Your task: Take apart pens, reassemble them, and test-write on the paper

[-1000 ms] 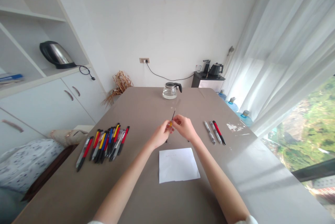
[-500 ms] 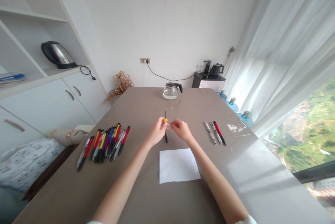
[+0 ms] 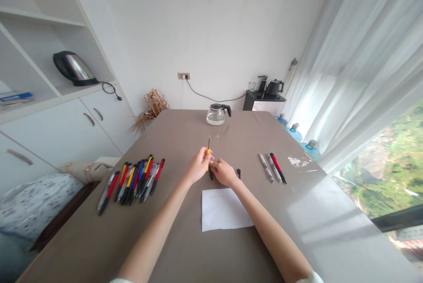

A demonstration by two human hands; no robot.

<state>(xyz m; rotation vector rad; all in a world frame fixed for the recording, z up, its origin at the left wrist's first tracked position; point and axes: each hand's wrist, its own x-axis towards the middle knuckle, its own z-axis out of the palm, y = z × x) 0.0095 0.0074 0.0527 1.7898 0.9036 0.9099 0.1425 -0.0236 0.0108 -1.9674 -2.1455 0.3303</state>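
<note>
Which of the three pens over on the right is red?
The rightmost pen: red with a black near end. The left pen and middle pen look clear.

White wall [image 3: 139,23] beside sheer curtains [image 3: 337,80]

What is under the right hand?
A dark pen part peeks out by the tips of the right hand. Its far end, and anything beneath the hand itself, is covered; whether they touch is unclear.

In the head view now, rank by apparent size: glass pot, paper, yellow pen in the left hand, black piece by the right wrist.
1. Paper, also nearest the camera
2. Glass pot
3. Yellow pen, partly covered by the left hand
4. Black piece
</note>
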